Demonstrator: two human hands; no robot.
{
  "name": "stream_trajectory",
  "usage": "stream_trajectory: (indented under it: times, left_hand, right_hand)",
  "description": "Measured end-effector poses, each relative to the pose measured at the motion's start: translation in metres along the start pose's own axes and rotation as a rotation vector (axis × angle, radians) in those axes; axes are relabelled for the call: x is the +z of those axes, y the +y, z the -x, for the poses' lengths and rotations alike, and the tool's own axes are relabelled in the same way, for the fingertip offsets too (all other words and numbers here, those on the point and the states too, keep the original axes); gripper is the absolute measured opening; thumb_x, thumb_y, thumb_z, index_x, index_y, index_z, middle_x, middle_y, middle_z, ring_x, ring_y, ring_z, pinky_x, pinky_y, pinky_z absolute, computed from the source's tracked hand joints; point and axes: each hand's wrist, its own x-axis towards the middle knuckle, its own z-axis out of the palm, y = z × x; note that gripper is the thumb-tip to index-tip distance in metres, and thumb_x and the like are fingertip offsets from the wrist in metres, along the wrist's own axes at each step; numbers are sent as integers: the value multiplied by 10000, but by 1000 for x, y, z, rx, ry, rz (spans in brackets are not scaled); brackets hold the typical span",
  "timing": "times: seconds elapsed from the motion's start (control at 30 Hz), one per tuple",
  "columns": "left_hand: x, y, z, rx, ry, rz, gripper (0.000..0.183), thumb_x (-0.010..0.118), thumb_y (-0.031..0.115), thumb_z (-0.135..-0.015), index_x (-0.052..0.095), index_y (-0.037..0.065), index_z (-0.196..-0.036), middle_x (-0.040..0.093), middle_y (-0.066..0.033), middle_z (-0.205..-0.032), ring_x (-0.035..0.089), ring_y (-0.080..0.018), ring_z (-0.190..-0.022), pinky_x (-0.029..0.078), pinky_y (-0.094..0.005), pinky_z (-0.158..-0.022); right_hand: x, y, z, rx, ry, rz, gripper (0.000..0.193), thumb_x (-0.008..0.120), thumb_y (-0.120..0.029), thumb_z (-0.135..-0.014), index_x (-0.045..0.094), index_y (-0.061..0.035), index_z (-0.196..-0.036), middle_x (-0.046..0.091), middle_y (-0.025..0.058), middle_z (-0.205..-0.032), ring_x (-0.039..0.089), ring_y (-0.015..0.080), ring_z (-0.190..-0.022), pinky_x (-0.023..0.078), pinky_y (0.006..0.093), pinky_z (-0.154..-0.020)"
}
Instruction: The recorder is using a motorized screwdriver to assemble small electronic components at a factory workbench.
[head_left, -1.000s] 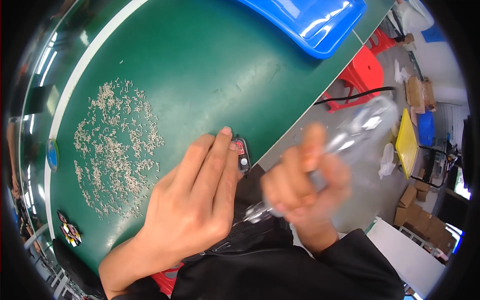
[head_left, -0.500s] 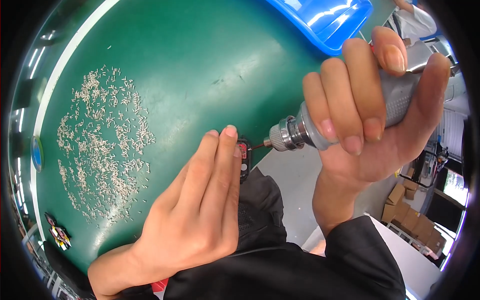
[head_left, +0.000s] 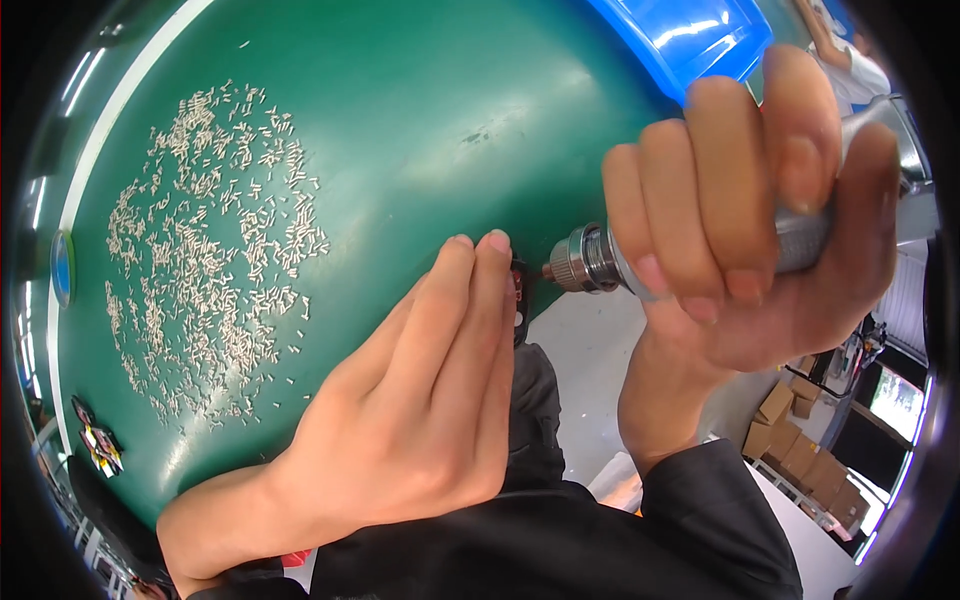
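My left hand [head_left: 410, 410] has its fingers pressed together around a small black casing [head_left: 519, 300] with a red inside, near the table's edge. The fingers hide most of the casing. Wrapped in my right hand [head_left: 730, 220] is a grey electric screwdriver [head_left: 805, 240] with a ribbed metal nose, lying nearly level and aimed left at the casing. Its nose stops just short of the casing; whether the thin bit touches it I cannot make out. Many small silvery screws [head_left: 220, 250] lie loosely spread over the green table [head_left: 420, 120] left of my hands.
A blue plastic bin [head_left: 700, 40] stands at the far right of the table. A round blue-topped item [head_left: 63, 268] and a small dark item with yellow bits [head_left: 98, 440] sit at the left edge. Cardboard boxes [head_left: 800, 455] are stacked at right. Another person [head_left: 850, 70] is beyond the bin.
The view has shifted slightly. The casing is turned more edge-on and further covered by my left fingers. The bit, earlier visible reaching the casing, no longer shows clearly. Both hands keep their grip.
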Motion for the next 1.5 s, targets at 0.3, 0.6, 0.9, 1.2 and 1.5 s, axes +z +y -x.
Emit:
stream_trajectory:
  times: [0.3, 0.6, 0.9, 1.2, 1.5]
  left_hand:
    - [6, 1, 3, -15, 44, -28, 386, 634, -47, -585, 619, -191, -943, 606, -264, -1040, 606, -362, -965, 561, -390, -744]
    - [-20, 3, 24, -68, -37, 162, 330, 597, 46, -712, 603, -148, -979, 600, -250, -1062, 575, -338, -1020, 525, -369, -843]
    - [-103, -12, 164, -800, -57, -95, 487, 613, -64, -758, 540, -15, -1237, 552, -181, -1244, 533, -375, -1132, 448, -437, -958]
    - [-120, -46, 162, -820, 75, -423, 331, 665, -43, -792, 632, 2, -1118, 614, -158, -1142, 600, -325, -1027, 481, -378, -864]
    - [-97, -96, 149, -750, 113, -308, 123, 685, -33, -765, 684, -13, -886, 622, -108, -921, 630, -268, -800, 520, -375, -679]
  right_hand:
    - [16, 16, -8, -91, 46, 49, 280, 327, -307, -1026, 467, -93, -915, 416, -35, -576, 377, 69, -442, 355, 236, -476]
    - [26, 18, -15, -117, -114, -131, 157, 560, -200, -943, 474, -94, -866, 401, -48, -457, 389, 59, -340, 361, 198, -373]
    - [24, 31, 5, -286, 130, -574, 157, 468, -213, -992, 456, -71, -926, 382, -10, -497, 366, 93, -380, 354, 249, -439]
    - [34, 64, 1, -192, 323, -602, 170, 428, -204, -998, 441, -57, -915, 354, -10, -534, 329, 84, -387, 346, 262, -469]
    - [37, 63, 5, -169, 369, -620, 166, 425, -211, -997, 439, -69, -912, 360, -16, -526, 336, 82, -391, 357, 261, -465]
